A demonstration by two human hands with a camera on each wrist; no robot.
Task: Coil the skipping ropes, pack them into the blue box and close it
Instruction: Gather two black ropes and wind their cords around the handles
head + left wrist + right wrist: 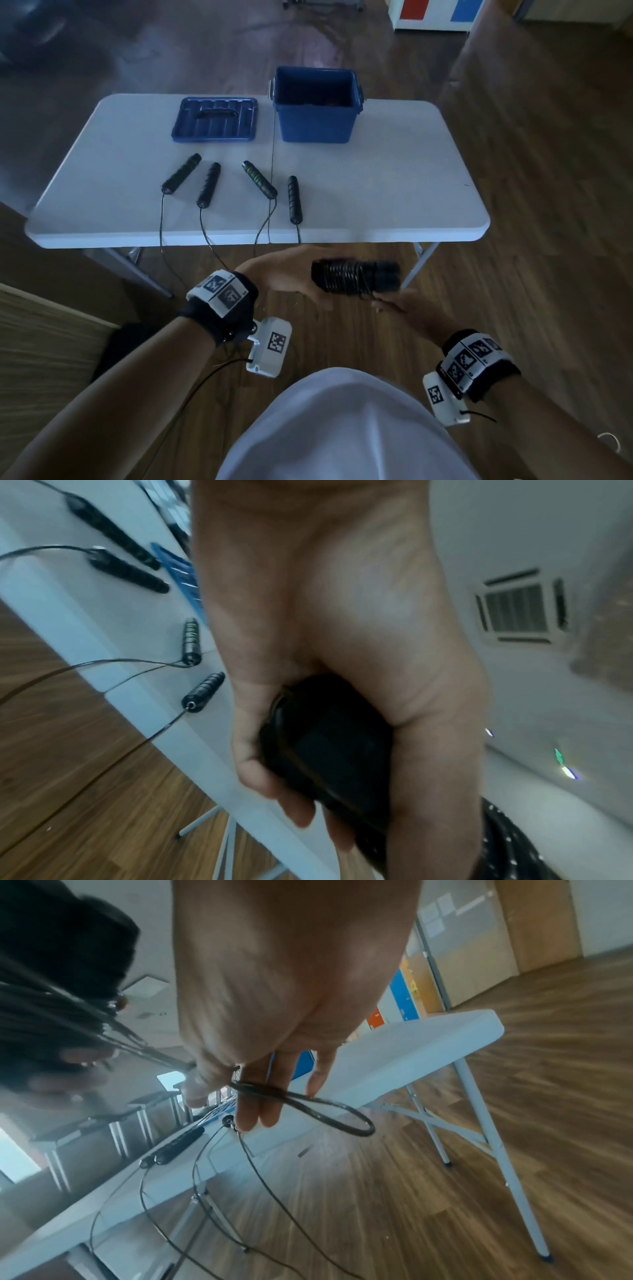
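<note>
White table: open box, lid, two ropes uncoiled. Coiled rope gripped by left hand; end loop pinched by right hand. Judged: tuck-in needed, then boxing.

Table: smooth matt white plastic top on pale painted metal legs. Blue box and lid, upper centre of the head view: moulded plastic with a slight sheen; the lid is ribbed. Handles on the table: black, ridged, matt grip surface. Rope cords: thin, dark, smooth coating, faintly glossy. Floor: wood-grain boards, satin finish.
</note>
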